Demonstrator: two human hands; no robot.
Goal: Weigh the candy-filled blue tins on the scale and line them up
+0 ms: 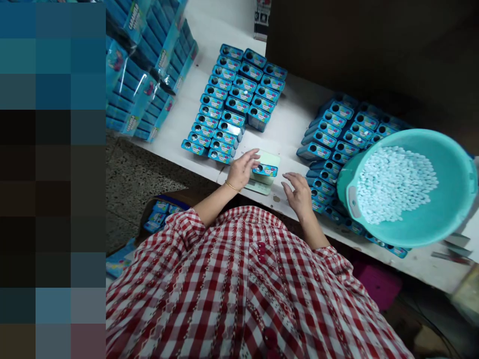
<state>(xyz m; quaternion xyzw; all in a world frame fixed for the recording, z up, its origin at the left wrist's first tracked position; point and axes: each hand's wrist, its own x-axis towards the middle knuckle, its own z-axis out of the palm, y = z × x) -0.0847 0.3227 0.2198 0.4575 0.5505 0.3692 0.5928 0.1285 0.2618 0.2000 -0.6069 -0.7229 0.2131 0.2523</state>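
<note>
- Shirt [232,284]: red-and-white check
- Buttons [261,252]: dark red
- Tub [451,174]: turquoise
- Tablets [396,184]: white
- Tins [237,104]: blue, pale green panels
- Box [267,160]: pale green
- Bench [292,102]: white
- Floor [138,192]: grey, speckled

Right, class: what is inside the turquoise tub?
The turquoise tub holds a heap of small white oval pieces; the tub's floor beneath them is hidden.

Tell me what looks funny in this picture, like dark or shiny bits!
In the head view, a blocky mosaic hides the left edge, a dark brown shape makes the top right gloomy, the checked shirt looks huge and bent from the wide lens, and glare shines on a blue tin near the left hand.
</note>
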